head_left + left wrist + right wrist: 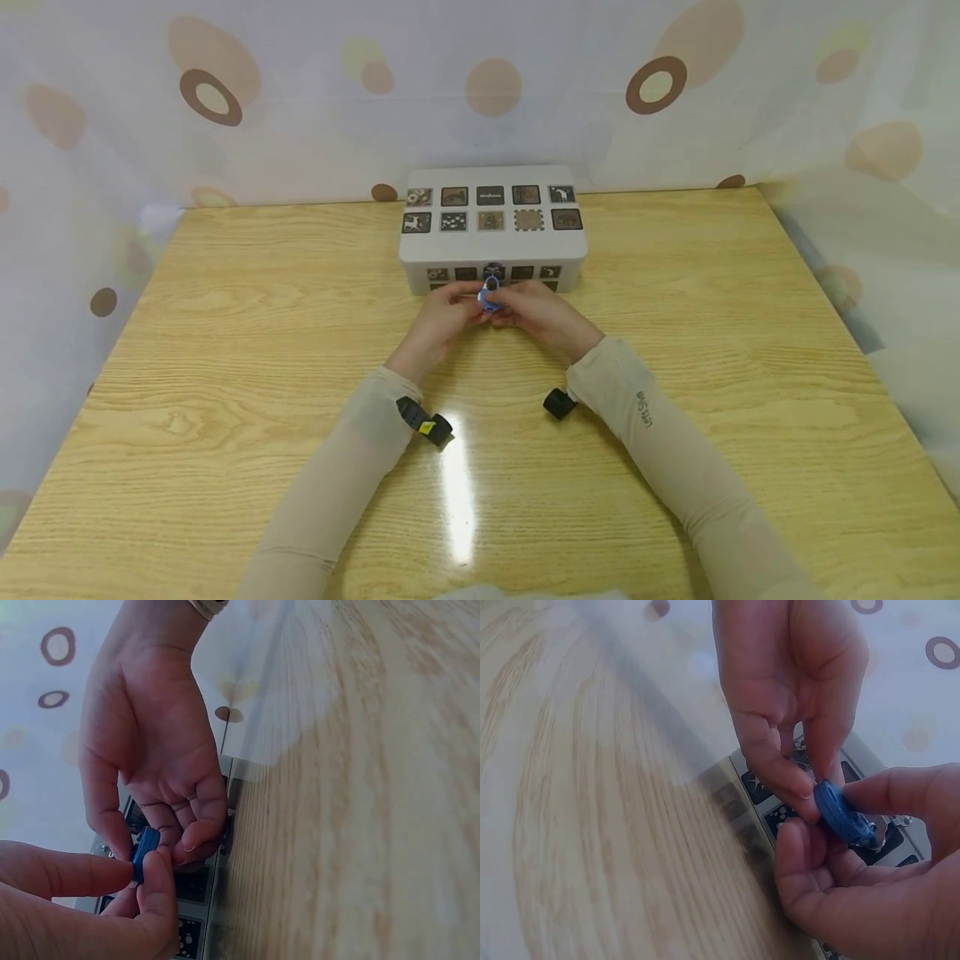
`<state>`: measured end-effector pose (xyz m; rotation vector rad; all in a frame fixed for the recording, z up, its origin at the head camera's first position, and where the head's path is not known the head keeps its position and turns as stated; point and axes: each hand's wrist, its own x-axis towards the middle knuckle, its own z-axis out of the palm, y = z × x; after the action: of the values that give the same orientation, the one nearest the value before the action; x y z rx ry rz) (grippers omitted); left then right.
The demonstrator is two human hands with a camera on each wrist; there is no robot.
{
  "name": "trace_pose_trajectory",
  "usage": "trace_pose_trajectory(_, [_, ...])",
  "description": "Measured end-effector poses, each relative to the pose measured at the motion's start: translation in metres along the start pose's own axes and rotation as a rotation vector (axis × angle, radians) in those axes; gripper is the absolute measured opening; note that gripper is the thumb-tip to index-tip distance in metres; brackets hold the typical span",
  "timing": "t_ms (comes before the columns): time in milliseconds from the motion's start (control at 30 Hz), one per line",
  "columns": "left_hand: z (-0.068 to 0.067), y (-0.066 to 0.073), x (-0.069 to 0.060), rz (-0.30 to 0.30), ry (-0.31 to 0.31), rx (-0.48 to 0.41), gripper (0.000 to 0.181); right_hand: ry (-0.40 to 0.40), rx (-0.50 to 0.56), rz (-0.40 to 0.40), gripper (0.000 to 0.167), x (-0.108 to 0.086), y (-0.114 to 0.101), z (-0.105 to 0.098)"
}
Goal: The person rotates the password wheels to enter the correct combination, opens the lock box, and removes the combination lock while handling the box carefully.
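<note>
A small blue padlock-like piece (487, 298) with a metal loop sits between both hands, at the front of a white box (495, 245) printed with dark picture squares. In the right wrist view, my right hand (885, 885) pinches the blue piece (841, 816) between thumb and fingers. From the other side my left hand (442, 318) also pinches it with thumb and fingertips. My right hand (543, 312) lies close to the box front in the head view. Fingers hide part of the loop, and whether it passes through the box's metal clasp (904, 820) I cannot tell.
The box stands at the back of a wood-grain table (225, 375), near a wall covering (420, 100) with brown and yellow circles. Each sleeved forearm carries a black wrist device (435, 429) that hangs over the table.
</note>
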<state>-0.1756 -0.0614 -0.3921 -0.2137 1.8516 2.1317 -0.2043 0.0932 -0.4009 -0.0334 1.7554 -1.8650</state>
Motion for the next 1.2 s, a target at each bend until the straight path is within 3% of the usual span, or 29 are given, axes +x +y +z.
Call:
trace_pose_trajectory(200, [0.0016, -0.0023, 0.0022, 0.02, 0.015, -0.02, 0.035, -0.019, -0.014, -0.016, 0.023, 0.0022, 0.0009, -0.0026])
trace_pose_trajectory(467, [0.0016, -0.0008, 0.0018, 0.023, 0.041, 0.006, 0.036, 0.006, 0.114, 0.032, 0.021, 0.002, -0.0029, -0.0012])
trace_pose_trajectory(833, [0.0023, -0.0016, 0.0018, 0.006, 0.05, -0.006, 0.036, 0.027, 0.011, 0.041, 0.035, -0.0007, -0.002, -0.0052])
trace_pose_trajectory(1000, [0.0022, -0.001, 0.0012, 0.002, 0.052, -0.011, 0.036, 0.019, -0.045, 0.067, 0.036, -0.0005, -0.0033, -0.0071])
trace_pose_trajectory(1200, [0.0027, 0.0004, 0.0007, 0.008, 0.046, -0.009, 0.036, 0.009, -0.08, 0.039, 0.034, 0.0003, -0.0022, -0.0077])
